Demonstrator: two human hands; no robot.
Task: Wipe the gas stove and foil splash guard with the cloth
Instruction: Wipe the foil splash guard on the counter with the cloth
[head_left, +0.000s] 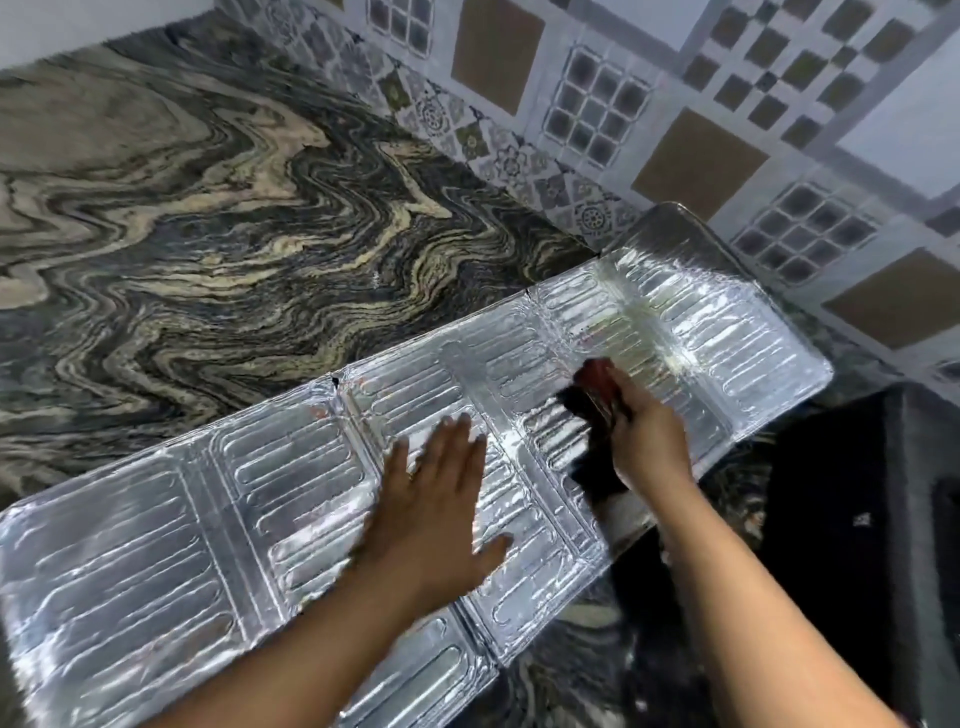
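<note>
The foil splash guard (156, 530) lies flat across the marbled counter, its ribbed silver panels running from lower left to upper right. My left hand (436, 499) presses flat on a middle panel with fingers spread. My right hand (644, 436) grips a dark red and black cloth (592, 395) and holds it against the foil just right of the left hand. The black gas stove (852, 499) shows at the right edge, partly out of view.
The swirled grey and beige counter (218, 218) stretches behind the foil. A patterned tiled wall (675, 104) rises at the back right, close to the foil's far end.
</note>
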